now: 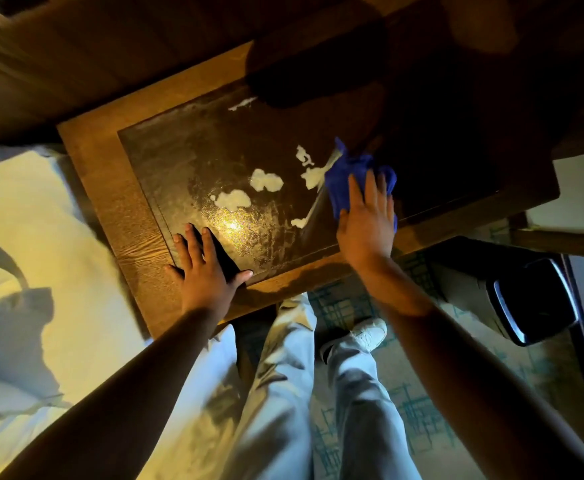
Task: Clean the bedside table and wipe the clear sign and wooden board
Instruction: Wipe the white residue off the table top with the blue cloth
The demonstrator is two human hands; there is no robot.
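The bench (134, 216) fills the middle of the view, a wooden frame round a dark, glossy inset top. White foam (266, 180) lies in several blobs on that top, mostly in the middle and toward the right, with one small streak at the far edge. A lamp glare shines on the near part of the inset.

The left hand (207, 271) lies flat with fingers spread on the near-left corner, palm down across the frame and the edge of the inset, holding nothing; it appears to brace the bench. The right hand (366, 226) presses a blue cloth (349, 178) against the right side of the top, fingers straight and slightly fanned over it. The cloth's left edge touches the nearest foam, and thin wet streaks run along that edge.

The cloth looks soft, light and bunched, so it should mould to the surface and soak up foam; a flat palm on top of it, as now, seems a better hold than a pinch. The wet top is likely slippery, so the cloth should glide easily. Much foam remains, so the wipe seems at an early stage, with sweeps leftward likely to come.

A bed (41, 237) with pale sheets lies to the left. No clear sign or wooden board can be made out; the far right is in deep shadow.
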